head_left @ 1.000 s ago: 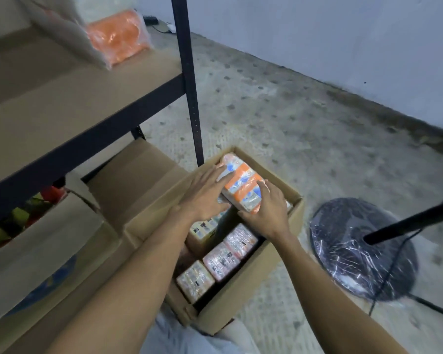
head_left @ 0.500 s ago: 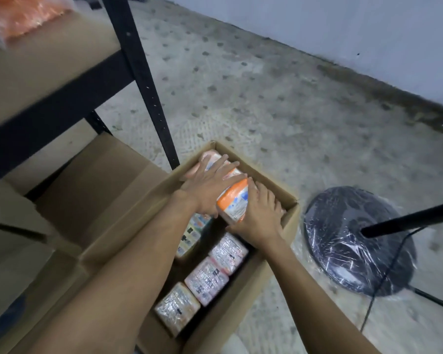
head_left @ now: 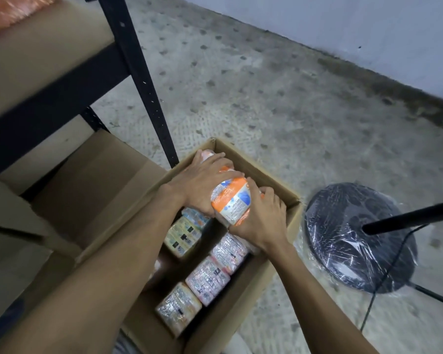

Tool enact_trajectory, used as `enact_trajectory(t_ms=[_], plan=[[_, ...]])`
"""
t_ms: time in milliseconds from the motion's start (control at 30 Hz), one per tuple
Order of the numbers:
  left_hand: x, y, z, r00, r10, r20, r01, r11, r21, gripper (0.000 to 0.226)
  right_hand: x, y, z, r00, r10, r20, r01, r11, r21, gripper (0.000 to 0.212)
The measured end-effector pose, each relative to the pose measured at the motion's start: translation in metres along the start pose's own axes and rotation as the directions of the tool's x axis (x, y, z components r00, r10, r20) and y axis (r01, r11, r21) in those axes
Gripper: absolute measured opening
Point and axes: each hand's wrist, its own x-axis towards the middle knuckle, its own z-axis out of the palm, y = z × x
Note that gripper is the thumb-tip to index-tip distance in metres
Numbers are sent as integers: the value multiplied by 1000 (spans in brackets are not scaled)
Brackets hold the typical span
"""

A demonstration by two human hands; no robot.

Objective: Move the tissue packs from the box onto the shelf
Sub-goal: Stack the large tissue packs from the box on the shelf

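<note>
Hands were both inside the open cardboard box [head_left: 271, 274], which sat on the speckled concrete floor [head_left: 253, 103] at the foot of a black metal shelf post [head_left: 141, 80]. Left hand [head_left: 202, 186] lay over the top and left side of an orange-and-white tissue pack [head_left: 232, 200], fingers spread across it. Right hand [head_left: 260, 221] cupped the same pack from the right and below, fingers curled against the wrapper. Pack was gripped between the two hands, tilted, at the far end of the box and at about rim level; whether it rested on anything beneath could not be determined.

Remaining tissue packs [head_left: 207, 278] stood in a row along the right wall of the box, three showing their clear-wrapped ends. A yellowish pack [head_left: 183, 237] and a bluish one behind it stood on the left side, just under the left wrist.

Shelf [head_left: 44, 62] occupied the upper left, brown board on a dark frame. An orange-wrapped item [head_left: 16, 8] sat at its far corner, blurred. More cardboard [head_left: 92, 180] lay beneath the shelf, touching the box.

Round black stand base [head_left: 356, 241], wrapped in clear film, sat on the floor just right of the box, with a black pole [head_left: 409, 217] rising from it
</note>
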Motion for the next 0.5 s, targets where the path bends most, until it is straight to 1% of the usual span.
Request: enact_trajectory(t_ms=[67,200,400,500], plan=[[-4,-1,-6,1000,18,-24,-18,1000,0,113,-5,-1,-8,1000,-21,-4,21,999,32,123],[-16,0,-21,997,25,-67,-28,999,-34,110,-14,-4,-21,996,-85,-39,85,996,6,120],[-40,9,-60,998,-10,-65,7,999,-51,108,-31,-13,-48,976,-177,-130,178,984,-1,115],[-54,20,-84,995,-28,-93,25,999,-35,108,-41,-20,-66,968,-197,-158,201,980,11,114]])
